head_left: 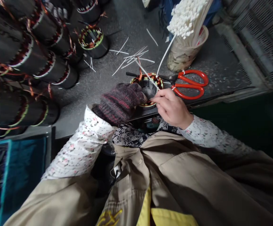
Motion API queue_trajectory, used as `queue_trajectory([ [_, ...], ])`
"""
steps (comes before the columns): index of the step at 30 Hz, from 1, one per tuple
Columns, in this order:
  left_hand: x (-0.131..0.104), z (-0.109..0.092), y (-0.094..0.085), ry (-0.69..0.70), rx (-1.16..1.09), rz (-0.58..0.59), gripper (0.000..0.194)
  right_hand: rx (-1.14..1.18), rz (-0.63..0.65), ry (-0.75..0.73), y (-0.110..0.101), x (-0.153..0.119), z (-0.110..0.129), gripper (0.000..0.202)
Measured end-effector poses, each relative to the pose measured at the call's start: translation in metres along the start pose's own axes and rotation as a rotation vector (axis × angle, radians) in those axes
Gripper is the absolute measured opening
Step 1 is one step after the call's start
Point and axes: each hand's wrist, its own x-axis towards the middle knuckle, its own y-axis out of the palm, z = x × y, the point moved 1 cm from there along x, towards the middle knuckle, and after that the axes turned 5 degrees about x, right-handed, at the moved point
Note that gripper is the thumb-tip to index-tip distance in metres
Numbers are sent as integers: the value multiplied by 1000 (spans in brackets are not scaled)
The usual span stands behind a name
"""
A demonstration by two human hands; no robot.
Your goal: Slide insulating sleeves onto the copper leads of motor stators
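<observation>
Yellow-edged copper-wound ring, bore facing up, near bench edge, white strands against it

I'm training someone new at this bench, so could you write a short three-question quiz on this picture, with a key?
1. Which hand at the coil ring wears a glove?
2. True or false: neither hand is holding the scissors.
3. Where does the thick bundle of white strips stand?
a) Inside the coil ring
b) In a tub
c) In the right hand

Key: 1. The left hand; 2. True; 3. b
</observation>
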Motion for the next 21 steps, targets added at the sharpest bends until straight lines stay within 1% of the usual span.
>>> queue_trajectory([
  [1, 1, -4, -2, 23, 45, -42, 23, 16, -10, 3, -4, 2, 0, 25],
  [2, 1, -7, -6, 60, 84, -111, 21, 29, -41, 15, -9, 6, -2, 20],
  [3, 1, -11, -9, 98, 114, -187, 20, 34, -104, 34, -17, 10, -7, 14],
  [4, 0, -13, -11, 124, 131, -256, 20, 25, -187, 65, -25, 16, -15, 10],
  [5, -1, -14, -12, 140, 130, -301, 23, 0, -279, 102, -35, 23, -26, 11],
  [7, -2, -13, -8, 146, 60, -333, 28, -74, -426, 171, -54, 40, -54, 16],
  [8, -1, -12, -4, 143, -4, -324, 29, -109, -453, 190, -62, 49, -69, 18],
  [10, -1, -11, 8, 127, -157, -320, 23, -155, -434, 201, -73, 66, -98, 21],
  [12, -1, -15, 21, 60, -263, -353, 21, -164, -396, 197, -78, 80, -119, 23],
  [13, -2, -19, 27, 6, -275, -387, 20, -157, -380, 197, -80, 84, -125, 23],
  [15, -4, -31, 37, -114, -241, -475, 16, -134, -359, 203, -83, 86, -131, 21],
  [17, -5, -45, 44, -223, -203, -552, 13, -125, -342, 208, -88, 83, -129, 16],
  [19, -3, -56, 48, -292, -198, -614, 14, -113, -345, 214, -93, 78, -121, 16],
  [21, -1, -62, 50, -341, -196, -661, 15, -53, -397, 223, -97, 73, -104, 20],
])
